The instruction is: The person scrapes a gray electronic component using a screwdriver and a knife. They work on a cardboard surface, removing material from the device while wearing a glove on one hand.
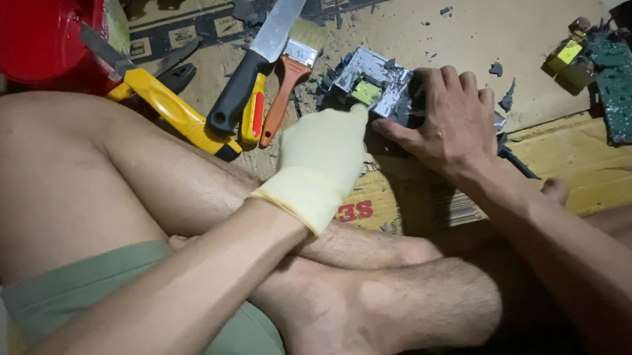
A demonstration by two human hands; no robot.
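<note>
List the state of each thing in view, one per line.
Grey metal electronic module: on the cardboard, casing broken open, held by both hands.
Gloved left hand: fingers on the module.
Bare right hand: gripping the module.
Black-handled knife: lying flat, untouched.
Orange-handled paintbrush: lying flat.
Green circuit board: loose, lying apart.
Red plastic bucket: tipped sideways.

knife [259,55] left of brush [291,72], metal part [371,81] right, circuit board [622,88] far right
</note>
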